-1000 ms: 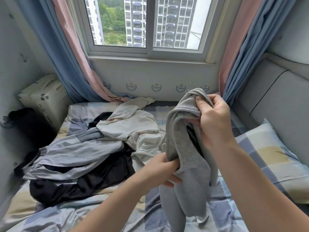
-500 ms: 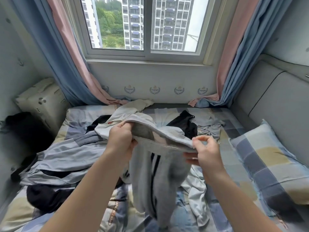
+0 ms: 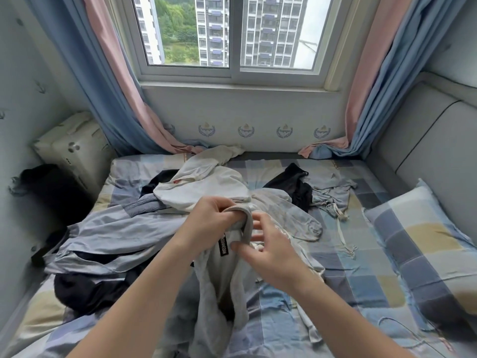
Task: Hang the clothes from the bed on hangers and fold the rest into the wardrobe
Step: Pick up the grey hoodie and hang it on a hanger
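The bed [image 3: 361, 267], in a checked sheet, carried all the loose clothing and lay under and around both hands. Beyond and to the left of the grip lay a large pale blue-grey garment [image 3: 108, 236] over a black one [image 3: 85, 288]; just beyond the grip lay a cream top [image 3: 206, 187]. Further off to the right were a second black item [image 3: 291, 184] and a small grey piece with drawstrings [image 3: 333, 195]. A checked pillow [image 3: 423, 244] sat well to the right.

The grey garment [image 3: 219, 293] was lifted in front of the person and hung down toward the bed. The left hand [image 3: 209, 218] was closed on its ribbed neckband [image 3: 245, 223], bunching the cloth. The right hand [image 3: 271, 251] had its fingers spread and only touched the band from the near side, with nothing clamped. A black label [image 3: 223, 246] showed just below the left grip.

Judgement: the step in hand was finding the collar and orienting the garment. No hanger or wardrobe was in view. The next move called for a second grip on the band, then shaking the piece flat before hanging or folding.
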Motion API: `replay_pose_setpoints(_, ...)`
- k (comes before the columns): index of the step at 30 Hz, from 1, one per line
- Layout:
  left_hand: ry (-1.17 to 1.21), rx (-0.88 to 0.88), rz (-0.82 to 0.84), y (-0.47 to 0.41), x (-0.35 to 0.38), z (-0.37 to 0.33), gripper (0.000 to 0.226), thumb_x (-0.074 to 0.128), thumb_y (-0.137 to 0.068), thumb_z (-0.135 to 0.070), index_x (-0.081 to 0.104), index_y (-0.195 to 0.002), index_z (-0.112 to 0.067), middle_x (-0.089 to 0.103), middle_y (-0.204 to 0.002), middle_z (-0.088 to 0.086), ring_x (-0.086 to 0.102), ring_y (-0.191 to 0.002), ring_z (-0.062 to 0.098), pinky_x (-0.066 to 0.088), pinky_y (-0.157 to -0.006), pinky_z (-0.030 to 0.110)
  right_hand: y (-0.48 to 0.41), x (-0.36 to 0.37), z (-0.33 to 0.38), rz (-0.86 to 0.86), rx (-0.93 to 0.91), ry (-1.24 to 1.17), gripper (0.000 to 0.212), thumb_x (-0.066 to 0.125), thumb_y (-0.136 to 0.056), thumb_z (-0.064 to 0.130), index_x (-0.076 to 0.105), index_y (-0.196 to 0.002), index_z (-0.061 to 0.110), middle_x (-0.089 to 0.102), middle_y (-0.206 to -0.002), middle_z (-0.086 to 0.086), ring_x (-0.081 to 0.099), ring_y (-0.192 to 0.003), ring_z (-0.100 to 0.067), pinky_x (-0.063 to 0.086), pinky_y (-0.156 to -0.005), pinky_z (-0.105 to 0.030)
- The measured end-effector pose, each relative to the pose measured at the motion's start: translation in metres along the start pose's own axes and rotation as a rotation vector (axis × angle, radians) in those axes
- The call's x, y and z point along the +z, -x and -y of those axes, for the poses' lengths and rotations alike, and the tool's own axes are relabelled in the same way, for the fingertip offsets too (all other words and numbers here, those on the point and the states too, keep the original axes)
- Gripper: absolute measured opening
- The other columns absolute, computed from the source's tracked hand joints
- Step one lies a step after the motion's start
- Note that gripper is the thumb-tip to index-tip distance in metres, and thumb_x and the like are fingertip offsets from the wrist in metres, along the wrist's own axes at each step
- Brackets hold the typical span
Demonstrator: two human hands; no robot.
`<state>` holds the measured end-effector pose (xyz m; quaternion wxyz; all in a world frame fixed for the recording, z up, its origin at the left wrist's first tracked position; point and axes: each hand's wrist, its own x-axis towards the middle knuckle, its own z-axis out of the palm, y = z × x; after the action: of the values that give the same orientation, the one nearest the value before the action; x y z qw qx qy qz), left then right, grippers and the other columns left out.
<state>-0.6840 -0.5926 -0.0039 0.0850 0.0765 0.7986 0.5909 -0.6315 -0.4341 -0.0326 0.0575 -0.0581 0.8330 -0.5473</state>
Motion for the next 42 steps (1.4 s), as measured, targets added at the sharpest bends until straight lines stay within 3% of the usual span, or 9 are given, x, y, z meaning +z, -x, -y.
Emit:
replay_pose_setpoints(2,-0.042,0.044,0.029,0.002,-0.003,-0.001,0.011,0.075,-0.086,-0.013,0.078,-0.076,-0.013,0.068,-0.065,-0.006,0.055,-0.062,0.002,0.042,-0.058,0.014,-0.006,0.005,-0.001,-0.072,-0.002,0.019,0.019,0.067,-0.087,0.021,0.060,-0.101,0.033,0.067,-0.090,0.016,0.064,-0.078,0.000,0.048,-0.064,-0.015)
replay_pose_setpoints(6,-0.158,0.104,-0.030,0.003,-0.011,0.013,0.014,0.078,-0.084,-0.013,0.075,-0.074,-0.022,0.064,-0.061,-0.006,0.050,-0.058,0.003,0.040,-0.057,0.018,-0.015,-0.005,-0.010,-0.137,0.014,0.092,0.027,0.054,-0.085,-0.002,0.065,-0.085,0.022,0.064,-0.069,0.005,0.052,-0.057,-0.002,0.035,-0.055,-0.016)
replay_pose_setpoints(11,-0.318,0.096,-0.215,0.001,-0.002,0.052,0.019,0.067,-0.081,-0.001,0.072,-0.087,-0.018,0.072,-0.081,-0.001,0.066,-0.078,0.021,0.052,-0.071,0.035,-0.020,-0.018,-0.016,-0.251,0.021,-0.071,0.018,0.061,-0.093,0.003,0.069,-0.083,0.017,0.066,-0.071,-0.010,0.054,-0.062,-0.008,0.042,-0.058,-0.027)
replay_pose_setpoints(16,-0.394,-0.001,-0.348,0.005,0.007,0.095,0.025,0.064,-0.080,0.008,0.070,-0.086,-0.016,0.064,-0.086,-0.004,0.059,-0.085,0.017,0.042,-0.073,0.027,-0.019,-0.040,-0.023,-0.347,0.028,-0.266,0.014,0.069,-0.092,0.007,0.076,-0.082,0.016,0.075,-0.078,-0.003,0.067,-0.072,-0.008,0.053,-0.066,-0.021)
replay_pose_setpoints(22,0.006,-0.207,-0.138,0.003,0.003,0.103,0.028,0.067,-0.087,0.003,0.078,-0.075,-0.020,0.076,-0.076,0.002,0.062,-0.071,0.013,0.046,-0.069,0.031,-0.019,-0.061,-0.039,-0.381,0.145,-0.459,0.009,0.076,-0.084,0.009,0.075,-0.075,0.009,0.074,-0.074,-0.008,0.067,-0.071,-0.014,0.055,-0.064,-0.021)
replay_pose_setpoints(27,0.552,-0.349,0.158,0.004,-0.013,0.107,0.025,0.067,-0.084,-0.018,0.077,-0.102,-0.003,0.073,-0.098,0.018,0.071,-0.083,0.022,0.060,-0.070,0.033,-0.015,-0.068,-0.047,-0.307,0.310,-0.688,0.021,0.073,-0.076,0.025,0.077,-0.078,0.004,0.075,-0.080,-0.017,0.071,-0.070,-0.023,0.060,-0.064,-0.026)
replay_pose_setpoints(35,0.862,-0.531,0.171,0.008,-0.003,0.099,0.033,0.056,-0.095,-0.027,0.075,-0.105,-0.002,0.070,-0.096,0.015,0.070,-0.081,0.026,0.058,-0.070,0.034,-0.008,-0.071,-0.050,-0.053,0.583,-1.029,0.047,0.057,-0.094,0.033,0.067,-0.124,-0.002,0.067,-0.123,-0.025,0.067,-0.112,-0.037,0.054,-0.093,-0.046)
replay_pose_setpoints(39,0.784,-0.656,0.066,0.002,0.009,0.099,0.041,0.057,-0.097,-0.033,0.068,-0.116,0.002,0.066,-0.100,0.019,0.064,-0.085,0.027,0.053,-0.077,0.037,-0.004,-0.067,-0.043,-0.002,0.649,-1.216,0.049,0.048,-0.101,0.033,0.065,-0.126,-0.005,0.066,-0.118,-0.028,0.068,-0.104,-0.040,0.055,-0.092,-0.048)
replay_pose_setpoints(42,0.376,-0.434,-0.146,-0.002,0.023,0.099,0.035,0.053,-0.102,-0.035,0.071,-0.104,-0.004,0.070,-0.093,0.011,0.064,-0.081,0.017,0.052,-0.068,0.026,0.003,-0.066,-0.041,-0.086,0.732,-1.343,0.048,0.047,-0.101,0.034,0.062,-0.127,-0.004,0.060,-0.101,-0.021,0.057,-0.086,-0.026,0.045,-0.092,-0.030)
